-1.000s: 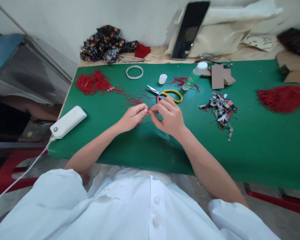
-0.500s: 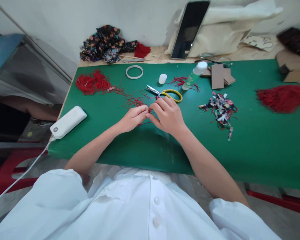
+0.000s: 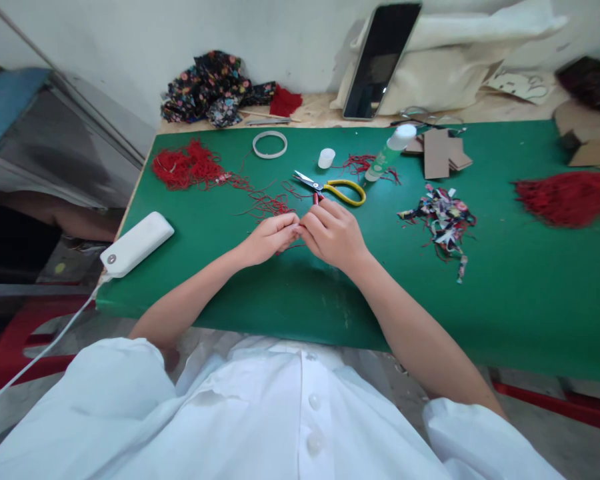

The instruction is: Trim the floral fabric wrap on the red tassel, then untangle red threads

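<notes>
My left hand (image 3: 269, 237) and right hand (image 3: 334, 235) meet fingertip to fingertip above the green mat (image 3: 505, 293), pinched shut on a red thread (image 3: 286, 248), apparently one strand. It is light, limp and easily frayed; I grip it near the end.

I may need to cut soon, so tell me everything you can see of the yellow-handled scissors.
The scissors lie flat on the green table, just beyond the right hand. The looped handles look like yellow plastic and point right; the short, silvery metal blades point left and stand slightly open. A small red part sits near the pivot. Loose red threads lie beside the blade tips. Neither hand grips the scissors.
</notes>
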The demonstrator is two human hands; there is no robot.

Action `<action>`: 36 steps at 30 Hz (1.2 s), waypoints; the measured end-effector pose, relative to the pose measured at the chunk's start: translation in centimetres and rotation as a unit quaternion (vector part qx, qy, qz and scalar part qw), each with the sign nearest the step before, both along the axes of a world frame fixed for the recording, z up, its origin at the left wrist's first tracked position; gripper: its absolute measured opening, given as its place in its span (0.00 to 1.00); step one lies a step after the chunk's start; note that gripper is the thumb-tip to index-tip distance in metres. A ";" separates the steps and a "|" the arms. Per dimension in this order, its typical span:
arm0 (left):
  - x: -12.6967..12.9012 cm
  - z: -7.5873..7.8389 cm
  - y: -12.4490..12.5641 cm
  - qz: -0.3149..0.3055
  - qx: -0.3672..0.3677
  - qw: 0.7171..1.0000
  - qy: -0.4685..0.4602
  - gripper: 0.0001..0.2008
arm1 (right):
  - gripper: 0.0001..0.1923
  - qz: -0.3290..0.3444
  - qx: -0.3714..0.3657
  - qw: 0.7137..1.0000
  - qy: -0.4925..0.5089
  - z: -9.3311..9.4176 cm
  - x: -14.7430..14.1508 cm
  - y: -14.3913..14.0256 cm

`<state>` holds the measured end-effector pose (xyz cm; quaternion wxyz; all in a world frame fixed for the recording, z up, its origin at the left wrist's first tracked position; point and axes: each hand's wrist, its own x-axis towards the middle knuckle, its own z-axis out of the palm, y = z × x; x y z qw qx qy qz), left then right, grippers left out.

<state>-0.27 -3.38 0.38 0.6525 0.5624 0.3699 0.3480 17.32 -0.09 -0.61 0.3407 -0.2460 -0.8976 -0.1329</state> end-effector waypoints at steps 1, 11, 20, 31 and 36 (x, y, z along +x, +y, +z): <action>0.0 0.0 0.0 -0.001 -0.004 1.000 -0.004 0.25 | 0.16 -0.004 0.013 1.000 -0.005 0.0 0.0 0.0; 0.1 -0.1 0.1 0.004 -0.015 1.000 -0.011 0.24 | 0.16 -0.003 -0.002 1.000 0.007 -0.2 -0.3 -0.1; -0.3 0.3 -0.2 0.074 0.303 0.921 0.233 0.11 | 0.17 0.015 -0.279 0.946 0.164 0.1 -1.0 -1.1; -0.7 -1.2 -0.1 0.068 0.443 0.828 0.337 0.15 | 0.20 0.002 -0.511 0.818 0.263 0.9 -1.7 -1.9; -0.8 -1.3 0.0 0.069 0.477 0.783 0.394 0.18 | 0.21 0.002 -0.580 0.761 0.291 0.2 -1.9 -1.7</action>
